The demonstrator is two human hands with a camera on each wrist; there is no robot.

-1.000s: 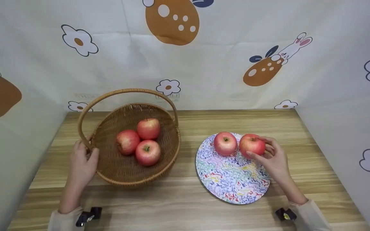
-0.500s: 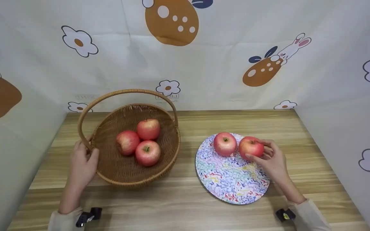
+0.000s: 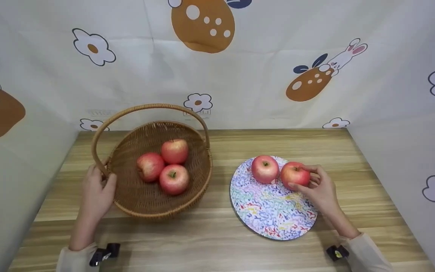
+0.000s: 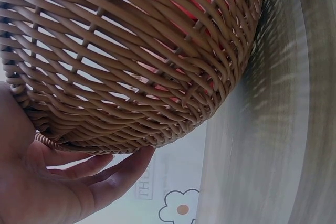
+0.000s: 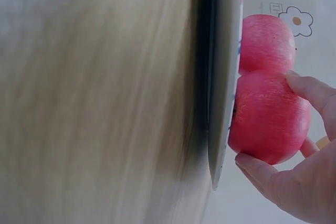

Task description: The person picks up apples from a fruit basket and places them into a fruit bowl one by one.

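Observation:
At the left of the head view, my left hand [image 3: 98,194] grips the rim of a brown wicker basket [image 3: 130,206] where its arched handle [image 3: 157,107] joins. Three red apples lie together inside it, the nearest apple [image 3: 174,180] with its stem up. In the left wrist view, fingers [image 4: 123,174] reach along the basket's woven side. On the right, my right hand [image 3: 322,190] holds a red apple [image 3: 293,174] by its side, thumb at the front. This apple sits on a round, multicoloured patterned plate [image 3: 274,215], right beside another red apple [image 3: 265,169].
Both the basket and the plate stand on a wood-grain table [image 3: 187,245], with a strip of tabletop between them. A pale cloth backdrop [image 3: 247,87] with flowers and rabbits rises along the back and both sides.
My right hand has lowered its apple slightly onto the plate, a little towards me, next to the other apple. My left hand and the basket have stayed in place.

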